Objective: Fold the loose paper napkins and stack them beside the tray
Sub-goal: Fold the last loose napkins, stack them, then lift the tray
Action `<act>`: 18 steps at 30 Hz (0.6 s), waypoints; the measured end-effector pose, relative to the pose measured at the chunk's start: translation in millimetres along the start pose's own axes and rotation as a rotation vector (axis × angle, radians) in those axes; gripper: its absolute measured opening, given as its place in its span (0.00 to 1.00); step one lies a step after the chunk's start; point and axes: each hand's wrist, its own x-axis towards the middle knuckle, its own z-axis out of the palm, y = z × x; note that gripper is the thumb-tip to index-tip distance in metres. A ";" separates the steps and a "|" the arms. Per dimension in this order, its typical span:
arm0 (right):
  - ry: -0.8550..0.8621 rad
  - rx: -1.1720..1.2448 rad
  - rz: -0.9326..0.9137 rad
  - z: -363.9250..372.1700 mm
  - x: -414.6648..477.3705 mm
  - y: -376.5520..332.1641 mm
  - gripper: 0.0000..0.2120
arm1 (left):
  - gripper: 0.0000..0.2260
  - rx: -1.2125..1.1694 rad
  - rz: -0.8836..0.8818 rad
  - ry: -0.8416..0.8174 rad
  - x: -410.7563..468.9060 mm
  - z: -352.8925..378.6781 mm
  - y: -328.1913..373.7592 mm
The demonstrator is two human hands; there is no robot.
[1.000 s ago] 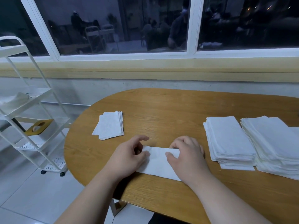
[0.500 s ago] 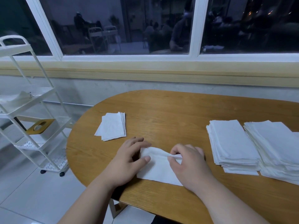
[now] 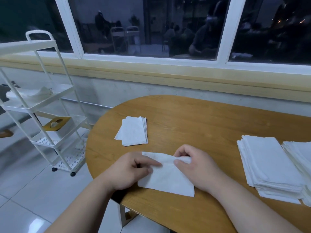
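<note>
Head view: creased white napkin (image 3: 168, 180) lies by the table's (image 3: 202, 125) near edge, left hand (image 3: 127, 170) pressing it flat, right hand (image 3: 198, 167) pinching its lifted far edge. Bare wood beyond; small stack (image 3: 133, 132) left, big stacks (image 3: 269, 165) right.

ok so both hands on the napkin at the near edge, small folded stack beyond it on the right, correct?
No: the head view shows the small folded stack beyond the napkin on the left. The left hand and right hand are both on it.

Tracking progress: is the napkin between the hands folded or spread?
Mid-fold: right hand pinches the white paper napkin by a raised edge; left hand presses it flat.
</note>
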 end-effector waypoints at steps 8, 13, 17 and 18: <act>-0.024 -0.265 -0.253 35.0 90.8 -37.4 0.05 | 0.20 -0.044 -0.052 0.118 -3.7 -3.8 -13.6; -0.218 -0.453 -0.357 69.7 130.3 -49.6 0.11 | 0.21 -0.017 -0.029 0.184 -8.4 -4.2 -17.6; -0.248 -0.526 -0.392 75.8 142.3 -53.7 0.08 | 0.19 -0.014 -0.048 0.233 -7.5 -4.7 -15.6; -0.243 -0.533 -0.394 75.7 143.8 -54.1 0.07 | 0.19 -0.015 -0.049 0.235 -6.9 -4.9 -15.2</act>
